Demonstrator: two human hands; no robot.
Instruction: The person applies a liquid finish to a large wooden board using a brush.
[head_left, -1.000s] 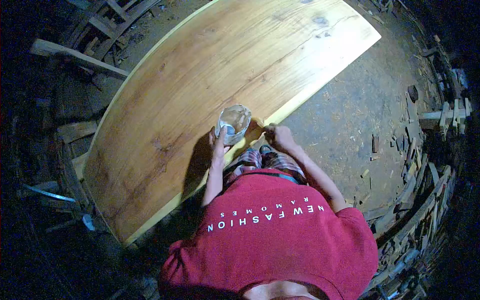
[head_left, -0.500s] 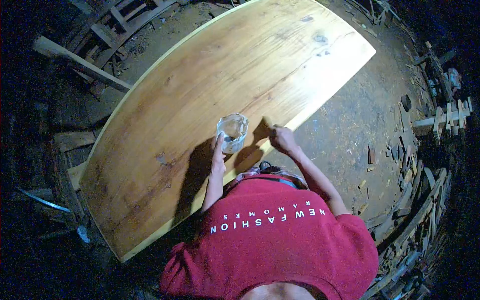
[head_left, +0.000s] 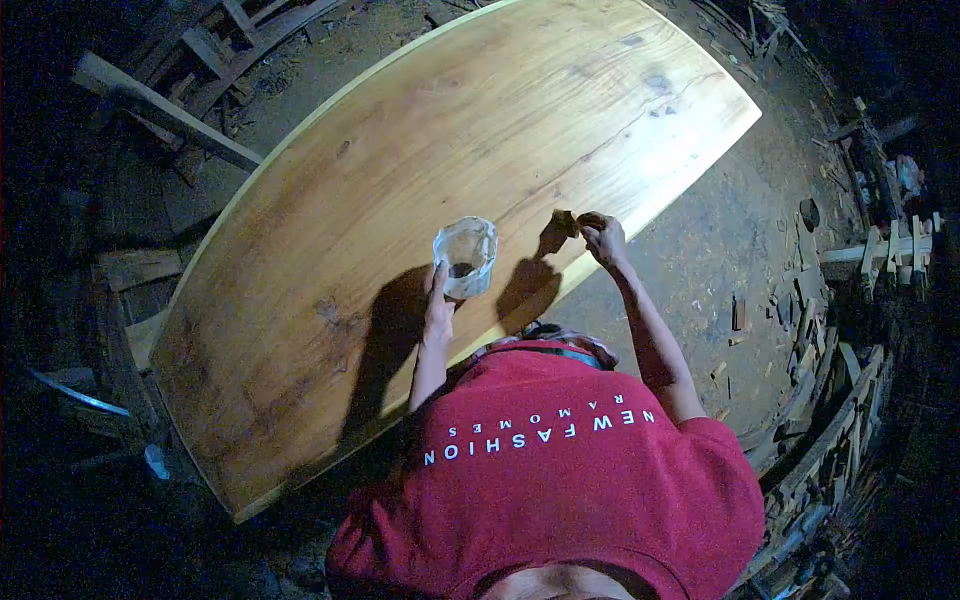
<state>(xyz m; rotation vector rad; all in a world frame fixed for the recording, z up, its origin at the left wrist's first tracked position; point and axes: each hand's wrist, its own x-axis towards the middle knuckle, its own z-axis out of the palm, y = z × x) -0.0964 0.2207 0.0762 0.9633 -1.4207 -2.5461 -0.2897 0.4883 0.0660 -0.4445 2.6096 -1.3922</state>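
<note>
My left hand (head_left: 437,305) grips a clear plastic container (head_left: 467,250) with an uneven rim and a little dark liquid at its bottom, held over the tabletop. A broad, glossy wooden tabletop (head_left: 400,180) with a curved far edge lies beneath both hands. Over its near edge, my right hand (head_left: 604,240) pinches a small yellow-brown piece (head_left: 565,222); whether it is a brush or a pad I cannot tell. The shadows of both hands fall on the wood.
Scrap wood pieces (head_left: 738,312) lie about the dirt floor (head_left: 690,290) to the right, beside a stack of timber (head_left: 830,430). A wooden beam (head_left: 165,110) reaches toward the tabletop's far left side. Dark surroundings hide the rest.
My right hand has moved to the right and slightly away from me, and the yellow-brown piece now shows more fully. The left hand keeps the container in nearly the same place.
</note>
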